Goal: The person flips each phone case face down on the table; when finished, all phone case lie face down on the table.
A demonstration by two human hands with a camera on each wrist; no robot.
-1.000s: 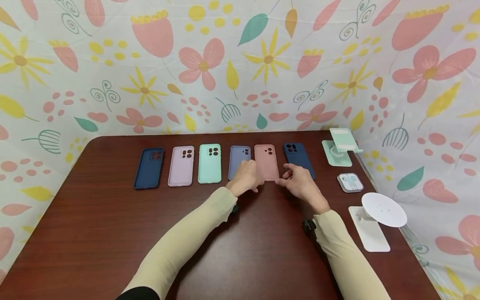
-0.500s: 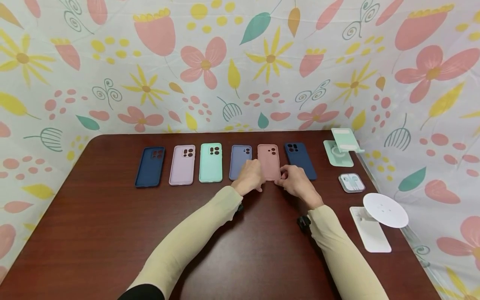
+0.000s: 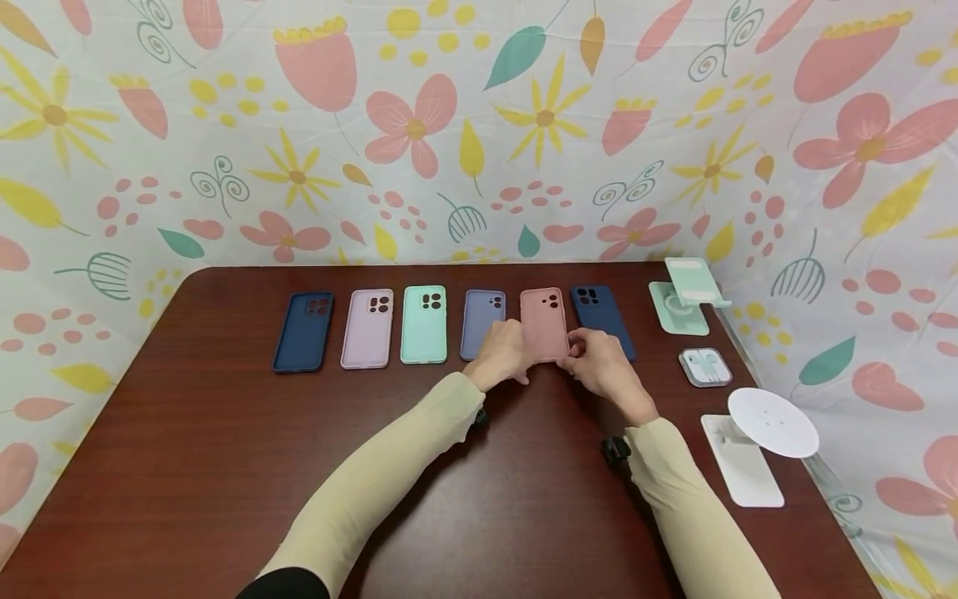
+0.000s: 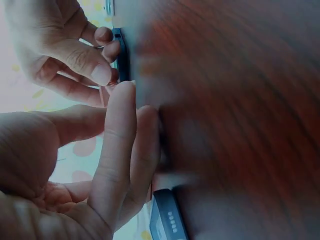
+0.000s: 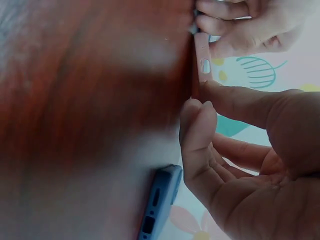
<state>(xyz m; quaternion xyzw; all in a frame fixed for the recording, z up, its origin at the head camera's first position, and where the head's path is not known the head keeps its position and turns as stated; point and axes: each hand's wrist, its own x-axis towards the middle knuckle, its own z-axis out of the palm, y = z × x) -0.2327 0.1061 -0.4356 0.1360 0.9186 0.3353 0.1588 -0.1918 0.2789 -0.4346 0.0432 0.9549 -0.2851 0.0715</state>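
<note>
A pink phone case (image 3: 544, 323) lies near the middle of the row, camera holes at its far end. At its near left corner my left hand (image 3: 501, 353) pinches the edge, partly covering the blue-violet phone case (image 3: 479, 314) beside it. My right hand (image 3: 602, 366) pinches the near right corner, next to a dark blue phone case (image 3: 599, 306). In the right wrist view, the thumb and fingers meet at the end of the pink case (image 5: 203, 57), with the other hand at its far corner. Little of the pink case shows in the left wrist view.
Further left lie a mint phone case (image 3: 424, 333), a lilac one (image 3: 367, 337) and another dark blue one (image 3: 302, 339). Along the right side stand a green folding stand (image 3: 677, 306), boxed earphones (image 3: 705, 367) and a white stand (image 3: 743, 462). A flowered cloth (image 3: 419, 200) rises behind the table.
The pink phone case has shifted slightly to the right between my hands. My right fingers have closed in on its near right corner. The other cases have stayed in place.
</note>
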